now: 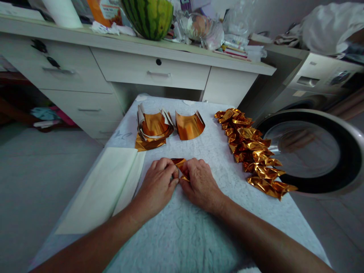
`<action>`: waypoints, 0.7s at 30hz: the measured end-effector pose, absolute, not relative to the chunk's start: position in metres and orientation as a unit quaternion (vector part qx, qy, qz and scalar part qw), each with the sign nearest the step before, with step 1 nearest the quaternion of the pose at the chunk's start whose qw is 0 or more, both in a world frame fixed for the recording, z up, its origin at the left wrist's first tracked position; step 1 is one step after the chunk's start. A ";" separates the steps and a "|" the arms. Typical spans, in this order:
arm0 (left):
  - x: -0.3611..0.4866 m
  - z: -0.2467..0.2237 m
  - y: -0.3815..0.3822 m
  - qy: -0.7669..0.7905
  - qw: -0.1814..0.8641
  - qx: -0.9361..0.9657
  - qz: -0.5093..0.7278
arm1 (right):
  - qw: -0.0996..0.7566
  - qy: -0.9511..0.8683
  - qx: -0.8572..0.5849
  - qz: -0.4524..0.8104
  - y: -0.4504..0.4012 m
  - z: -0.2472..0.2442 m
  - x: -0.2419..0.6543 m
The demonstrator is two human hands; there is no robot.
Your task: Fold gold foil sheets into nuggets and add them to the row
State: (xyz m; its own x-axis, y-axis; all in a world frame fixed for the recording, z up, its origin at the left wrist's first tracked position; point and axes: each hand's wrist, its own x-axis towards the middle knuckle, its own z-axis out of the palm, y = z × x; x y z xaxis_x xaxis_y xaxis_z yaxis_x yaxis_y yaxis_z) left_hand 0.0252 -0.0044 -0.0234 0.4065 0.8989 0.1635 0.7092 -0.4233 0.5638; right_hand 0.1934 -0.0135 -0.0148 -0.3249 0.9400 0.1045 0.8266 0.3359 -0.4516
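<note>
Between my two hands is a small piece of shiny copper-gold foil paper (179, 163), partly folded and largely covered by my fingers. My left hand (162, 178) pinches its left side with thumb and fingertips. On the right side, my right hand (200, 182) presses its curled fingers over the foil. Just beyond my hands lie a curled stack of foil sheets (155, 125) with white backing and a single curved foil sheet (189, 126). To the right runs a row of folded foil pieces (254, 153), each with pinched ends.
The narrow table (167, 242) has a pale cloth. Cream paper sheets (99, 185) lie along its left side. An open washing machine door (309, 149) stands close by its right edge. Behind is a white desk (182, 74) with a cut watermelon (150, 19) and plastic bags.
</note>
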 end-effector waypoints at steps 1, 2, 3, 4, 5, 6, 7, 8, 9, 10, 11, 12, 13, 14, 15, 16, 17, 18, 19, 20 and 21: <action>0.025 -0.024 -0.004 0.495 0.209 0.812 0.228 | 0.177 -0.797 -0.556 0.159 -0.014 -0.015 0.193; 0.025 -0.024 -0.005 0.496 0.209 0.811 0.228 | 0.177 -0.796 -0.557 0.158 -0.014 -0.016 0.192; 0.025 -0.024 -0.005 0.496 0.210 0.811 0.228 | 0.178 -0.796 -0.557 0.159 -0.014 -0.016 0.192; 0.025 -0.024 -0.005 0.496 0.211 0.811 0.228 | 0.178 -0.796 -0.556 0.160 -0.014 -0.017 0.192; 0.025 -0.023 -0.004 0.496 0.212 0.811 0.228 | 0.178 -0.798 -0.553 0.162 -0.014 -0.017 0.193; 0.025 -0.023 -0.004 0.496 0.212 0.811 0.227 | 0.179 -0.800 -0.549 0.163 -0.014 -0.017 0.193; 0.025 -0.023 -0.004 0.496 0.212 0.810 0.228 | 0.180 -0.802 -0.545 0.165 -0.014 -0.017 0.194; 0.025 -0.023 -0.004 0.497 0.212 0.810 0.228 | 0.182 -0.803 -0.542 0.167 -0.014 -0.017 0.195; 0.025 -0.023 -0.004 0.498 0.211 0.810 0.227 | 0.182 -0.804 -0.539 0.171 -0.015 -0.017 0.196; 0.025 -0.023 -0.004 0.499 0.210 0.810 0.227 | 0.181 -0.805 -0.537 0.175 -0.015 -0.016 0.196; 0.025 -0.024 -0.004 0.500 0.208 0.810 0.226 | 0.180 -0.806 -0.535 0.179 -0.015 -0.016 0.197; 0.025 -0.024 -0.004 0.499 0.206 0.811 0.226 | 0.180 -0.807 -0.533 0.181 -0.016 -0.017 0.198; 0.025 -0.024 -0.004 0.497 0.204 0.812 0.227 | 0.181 -0.808 -0.531 0.182 -0.016 -0.017 0.198; 0.025 -0.025 -0.003 0.496 0.203 0.813 0.227 | 0.182 -0.809 -0.529 0.181 -0.017 -0.017 0.198; 0.025 -0.025 -0.003 0.496 0.203 0.813 0.227 | 0.183 -0.810 -0.527 0.180 -0.017 -0.018 0.199; 0.025 -0.025 -0.003 0.496 0.203 0.813 0.227 | 0.184 -0.811 -0.526 0.179 -0.017 -0.018 0.199; 0.025 -0.025 -0.003 0.497 0.204 0.812 0.227 | 0.185 -0.811 -0.526 0.180 -0.017 -0.018 0.199; 0.025 -0.025 -0.003 0.499 0.205 0.811 0.226 | 0.185 -0.810 -0.526 0.182 -0.017 -0.018 0.198; 0.025 -0.025 -0.003 0.500 0.204 0.811 0.227 | 0.184 -0.810 -0.525 0.185 -0.017 -0.018 0.198; 0.026 -0.025 -0.003 0.500 0.204 0.811 0.228 | 0.185 -0.810 -0.525 0.187 -0.017 -0.018 0.198; 0.026 -0.025 -0.003 0.499 0.204 0.810 0.229 | 0.186 -0.809 -0.524 0.188 -0.017 -0.018 0.198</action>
State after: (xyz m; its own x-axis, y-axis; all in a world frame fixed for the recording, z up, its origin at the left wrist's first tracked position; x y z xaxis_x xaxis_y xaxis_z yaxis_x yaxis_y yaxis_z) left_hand 0.0256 -0.0026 -0.0252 0.3966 0.9026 0.1675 0.7159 -0.4183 0.5589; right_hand 0.1983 -0.0172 -0.0179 -0.3808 0.9188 0.1040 0.7789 0.3794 -0.4994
